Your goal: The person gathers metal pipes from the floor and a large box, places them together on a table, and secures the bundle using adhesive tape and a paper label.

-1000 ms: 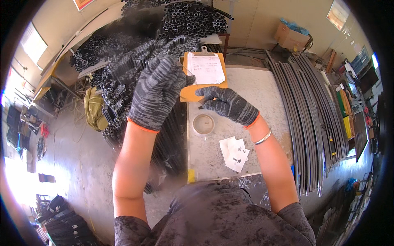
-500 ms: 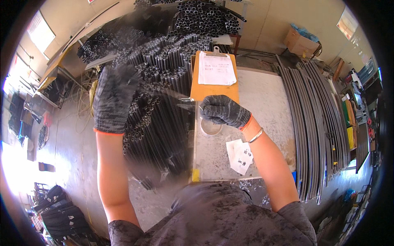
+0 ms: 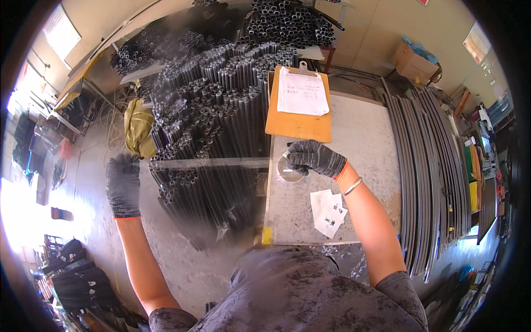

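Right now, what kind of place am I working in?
Most likely a metal workshop or tube stockroom. A big stack of dark metal tubes fills the space ahead, long curved metal strips lie along the right, and a clipboard rests on the grey worktable.

Clear tape strip point(image 3: 210, 163) stretched level from roll point(image 3: 289, 169).

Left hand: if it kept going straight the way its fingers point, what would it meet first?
The left hand grips the end of a tape strip and points up-frame. The olive-green cloth bundle by the stacked metal tubes looks first in line, though depth is unclear, so it might pass above it.
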Available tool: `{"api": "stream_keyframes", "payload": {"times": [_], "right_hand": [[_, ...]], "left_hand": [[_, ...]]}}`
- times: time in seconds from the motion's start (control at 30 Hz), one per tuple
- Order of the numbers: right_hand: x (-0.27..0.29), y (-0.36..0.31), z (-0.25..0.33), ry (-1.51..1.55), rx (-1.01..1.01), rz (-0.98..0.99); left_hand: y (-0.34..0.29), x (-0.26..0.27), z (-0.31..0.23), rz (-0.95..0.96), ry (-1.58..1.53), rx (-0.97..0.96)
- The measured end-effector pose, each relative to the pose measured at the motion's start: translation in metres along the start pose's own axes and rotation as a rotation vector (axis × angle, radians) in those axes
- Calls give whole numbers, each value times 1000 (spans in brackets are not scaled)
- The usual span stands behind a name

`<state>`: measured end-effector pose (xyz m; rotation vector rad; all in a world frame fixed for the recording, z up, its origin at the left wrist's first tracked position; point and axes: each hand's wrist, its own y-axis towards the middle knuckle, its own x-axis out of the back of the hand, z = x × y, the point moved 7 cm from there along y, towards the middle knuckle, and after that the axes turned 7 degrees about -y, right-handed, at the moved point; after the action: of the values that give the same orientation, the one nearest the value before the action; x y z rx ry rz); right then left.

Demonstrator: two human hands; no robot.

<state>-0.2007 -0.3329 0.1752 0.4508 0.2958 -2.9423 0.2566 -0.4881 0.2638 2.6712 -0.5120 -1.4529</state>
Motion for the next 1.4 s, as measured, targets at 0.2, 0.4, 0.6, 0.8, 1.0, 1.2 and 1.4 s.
{"api": "stream_keyframes", "payload": {"times": [0.2,0.4,0.6,0.8,1.0,1.2,1.4], "right_hand": [[-1,1,-6,-698,275,157],[1,10,-26,-661,141,238],[-5,-2,-11,-581,116,178],[-47,-17,6,-448,-26,186],[-79,-25,1,-592,2,296],[-87,-48,23,-798,301,250],[-53,-83,45,-882,536,-207]], "left_hand": [[-19,-16,-37,-93,573,-233],[-31,-11,-76,-256,1067,-319],[-52,46,-100,-403,1278,-402],[-98,50,12,340,2245,293],[-76,-118,184,432,1418,199],[-106,-126,287,311,595,1093],[-85,-157,289,465,968,869]]}}
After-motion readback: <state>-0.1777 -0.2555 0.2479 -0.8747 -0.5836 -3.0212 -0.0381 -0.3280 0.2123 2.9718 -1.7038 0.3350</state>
